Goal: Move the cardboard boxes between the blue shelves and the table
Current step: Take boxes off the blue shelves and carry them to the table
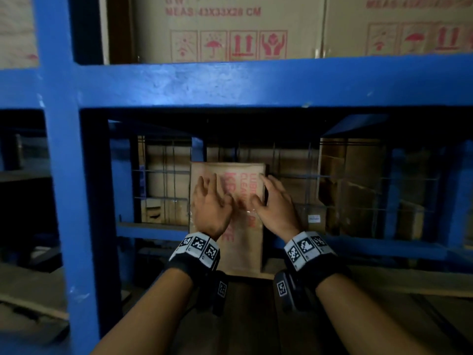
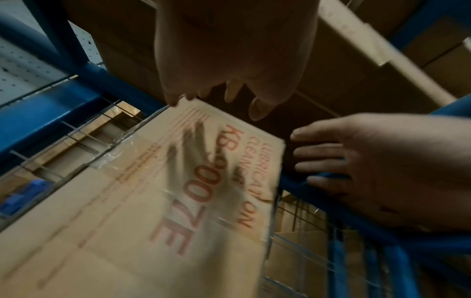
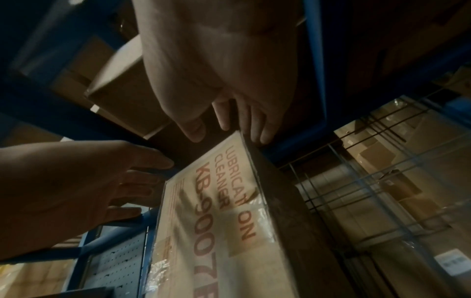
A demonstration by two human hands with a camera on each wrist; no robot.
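Observation:
A brown cardboard box (image 1: 245, 249) printed in red "LUBRICATION CLEANER KB-9007E" sits in the lower bay of the blue shelves (image 1: 230, 83), its printed face (image 2: 158, 211) toward me. My left hand (image 1: 211, 201) is spread over the left half of that face, fingertips (image 2: 175, 100) at its far left edge, and it casts a shadow on the print. My right hand (image 1: 275, 203) is spread over the right half, fingertips (image 3: 257, 133) at the far right edge of the box (image 3: 216, 231). Neither hand curls round the box. In the wrist views the other hand shows beside it, the right (image 2: 369, 171) and the left (image 3: 76, 191).
A wire mesh (image 1: 294, 175) closes the back of the bay, with more cartons (image 1: 350, 180) behind it. Big cartons (image 1: 230, 29) with red handling symbols stand on the shelf above. A blue upright post (image 1: 64, 175) stands close on my left. A low beam (image 1: 281, 83) hangs over the bay.

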